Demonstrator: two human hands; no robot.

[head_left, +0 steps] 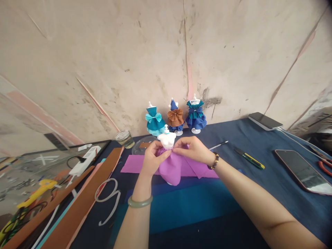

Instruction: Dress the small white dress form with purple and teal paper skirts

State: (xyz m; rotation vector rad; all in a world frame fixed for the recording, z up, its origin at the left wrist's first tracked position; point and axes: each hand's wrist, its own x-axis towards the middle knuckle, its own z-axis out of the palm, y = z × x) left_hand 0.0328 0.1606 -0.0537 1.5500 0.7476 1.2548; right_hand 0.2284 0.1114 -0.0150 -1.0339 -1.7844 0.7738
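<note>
In the head view, the left hand (153,157) and right hand (193,150), nearly closed, pinch the purple skirt (169,169) at the waist of the white mannequin (167,139); if either pinch slackens, the gathers could slip askew.

This looks like a small craft workspace, though whether in a home or a workshop cannot be told. Three miniature dress forms, in teal (155,120), brown (175,117) and blue (196,120) outfits, stand along the back edge of the cloth-covered tabletop (233,135), against a bare, stained, cracked wall (116,62). Long coloured strips (88,197) lie along its left side, near a power strip (86,159) and a yellow glue gun (38,192). Toward the right edge lie a cutter (249,158) and a phone (302,171); a drinking glass (125,139) near the back left corner adds an informal touch.
</note>
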